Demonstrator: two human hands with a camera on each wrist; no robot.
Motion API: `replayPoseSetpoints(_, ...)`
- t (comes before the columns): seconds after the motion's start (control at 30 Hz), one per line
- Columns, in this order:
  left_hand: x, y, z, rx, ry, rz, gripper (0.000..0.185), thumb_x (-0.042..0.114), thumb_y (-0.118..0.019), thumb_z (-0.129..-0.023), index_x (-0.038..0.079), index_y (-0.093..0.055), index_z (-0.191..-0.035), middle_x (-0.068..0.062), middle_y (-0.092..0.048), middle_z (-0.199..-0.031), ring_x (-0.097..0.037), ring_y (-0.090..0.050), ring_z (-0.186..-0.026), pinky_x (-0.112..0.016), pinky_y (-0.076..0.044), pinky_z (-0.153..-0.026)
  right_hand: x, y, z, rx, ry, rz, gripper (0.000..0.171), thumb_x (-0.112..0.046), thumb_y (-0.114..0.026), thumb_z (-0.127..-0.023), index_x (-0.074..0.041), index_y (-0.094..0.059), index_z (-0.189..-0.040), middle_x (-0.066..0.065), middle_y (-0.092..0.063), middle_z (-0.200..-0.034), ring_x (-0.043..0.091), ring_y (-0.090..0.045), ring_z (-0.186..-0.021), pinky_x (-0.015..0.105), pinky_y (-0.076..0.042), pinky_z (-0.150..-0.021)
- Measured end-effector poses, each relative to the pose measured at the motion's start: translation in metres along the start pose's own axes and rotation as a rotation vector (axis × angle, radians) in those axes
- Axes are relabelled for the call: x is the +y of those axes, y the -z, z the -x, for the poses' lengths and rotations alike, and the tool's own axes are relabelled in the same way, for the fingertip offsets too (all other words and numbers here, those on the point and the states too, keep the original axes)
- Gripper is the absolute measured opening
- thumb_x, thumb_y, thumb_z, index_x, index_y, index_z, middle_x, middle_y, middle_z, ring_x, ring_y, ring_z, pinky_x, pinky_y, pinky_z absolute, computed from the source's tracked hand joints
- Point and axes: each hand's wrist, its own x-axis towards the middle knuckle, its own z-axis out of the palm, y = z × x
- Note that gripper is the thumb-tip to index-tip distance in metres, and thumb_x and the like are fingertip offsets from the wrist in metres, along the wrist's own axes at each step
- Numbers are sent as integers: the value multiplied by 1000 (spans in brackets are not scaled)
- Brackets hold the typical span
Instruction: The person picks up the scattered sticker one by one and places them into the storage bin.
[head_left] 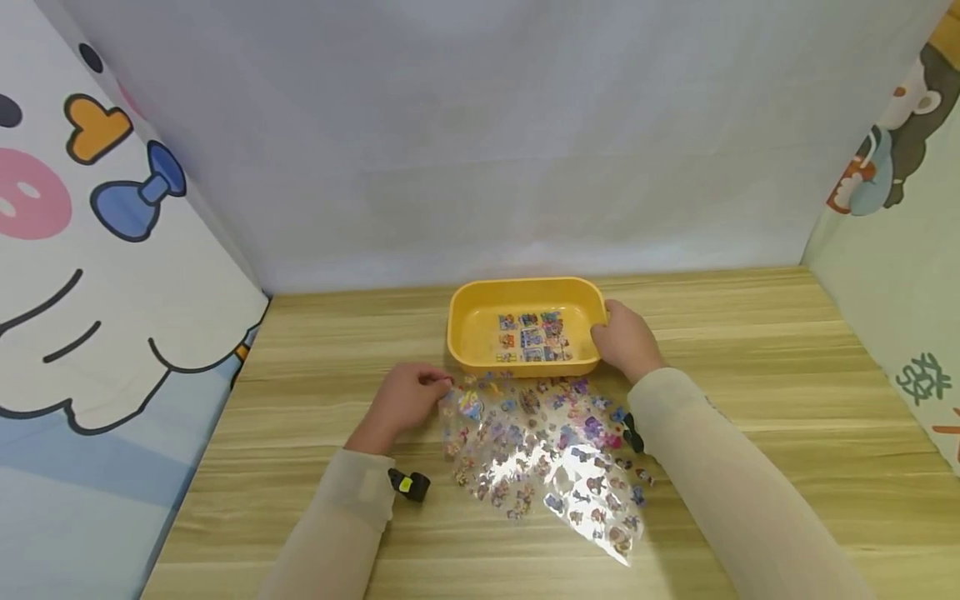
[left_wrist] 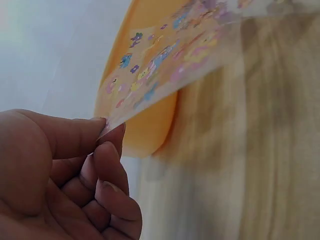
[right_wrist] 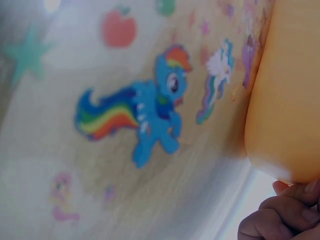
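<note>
"Sheet [head_left: 517,433], clear and printed with small coloured figures, spread on the near side of the yellow tray [head_left: 457,333], which rests on the counter [head_left: 322,350]. From my remote seat I cannot tell whether it is one layer or several overlapping."

"And the left grip [head_left: 408,396]?"

"Closed to a pinch: I have the sheet's far left corner between thumb and forefinger, the other fingers curled. My left wrist view shows that corner raised, the tray's wall behind it."

"The right grip [head_left: 630,340]?"

"Curled on the tray's right end, at the rim. My right wrist view catches only part of it, low in one corner, against the tray's outer side."

"Which figures show there?"

"A blue pony [right_wrist: 162,107] with a rainbow tail, a red apple [right_wrist: 119,28] and a blurred green star [right_wrist: 27,55]."

"Inside the tray?"

"Small pictures [head_left: 531,337] in rows over the floor; I cannot tell whether they are loose."

"Beside the left sleeve [head_left: 337,517]?"

"A black object [head_left: 408,484] with a yellow-green patch. Glare whitens the sheet's near portion."
</note>
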Motion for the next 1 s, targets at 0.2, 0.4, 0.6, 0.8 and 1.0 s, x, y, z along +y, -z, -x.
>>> replayPoseSetpoints(0.2, 7, 10, -2, -5, -38, 37, 19, 21, -65, -102, 11, -78, -109, -4, -73, -109, -22, -64, -98, -42, -51, -85, 2, -2, 0, 4, 3, -9, 59, -18, -44, -105, 7, -30, -157, 29, -49, -147, 39, -57, -116, 54, -47, -103)
replayPoseSetpoints(0.4, 13, 20, -4, -5, -74, 66, 20, 21, -63, -103, 10, -78, -110, -4, -73, -100, -20, -62, -84, -38, -50, -72, 2, -2, 0, 11, 1, -9, 59, -18, -45, -105, 7, -30, -156, 29, -48, -147, 40, -57, -117, 54, -46, -103)
replayPoseSetpoints(0.6, 22, 27, -8, -1, -84, 73, 22, 23, -62, -104, 10, -77, -114, -6, -73, -104, -20, -63, -87, -39, -51, -73, 3, -2, 0, 14, 6, -8, 59, -18, -45, -105, 7, -31, -156, 29, -49, -147, 39, -57, -116, 54, -47, -103)
replayPoseSetpoints(0.8, 31, 32, -14, -11, -76, 96, 23, 23, -61, -105, 11, -77, -117, -5, -73, -114, -23, -65, -91, -41, -52, -78, 3, -3, -1, 7, 8, -17, 59, -18, -45, -105, 7, -31, -156, 28, -49, -146, 39, -57, -114, 54, -47, -102)
replayPoseSetpoints(1.0, 38, 36, -27, -27, -63, 110, 24, 25, -61, -105, 13, -77, -118, -6, -73, -111, -23, -64, -88, -38, -50, -78, 2, -2, -1, 13, 12, -10, 60, -19, -45, -105, 6, -30, -157, 29, -47, -148, 40, -57, -117, 54, -47, -103)
